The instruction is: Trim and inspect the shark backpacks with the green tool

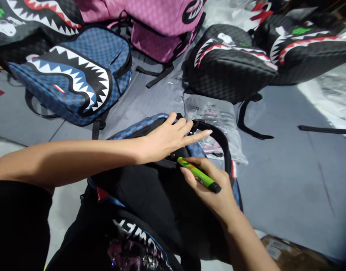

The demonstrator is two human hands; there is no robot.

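A blue-checked backpack [173, 199] with a black back panel lies in front of me, partly over my lap. My left hand [174, 137] is bent over its upper edge and grips it there, the index finger stretched out to the right and the thumb hidden. My right hand [209, 177] is closed round a green lighter-like stick [196, 173] with a black end and dark and orange print. The stick's far tip points at the black fabric just below my left hand. A black strap [222, 139] arches up at the backpack's right side.
Another blue-checked backpack [85, 75] with a shark-mouth print lies ahead left. Beyond it is a pink backpack [158, 30]. Black backpacks [229, 67] stand at the right, with a clear plastic bag [215, 116] in front. The grey table [286, 180] runs to the right.
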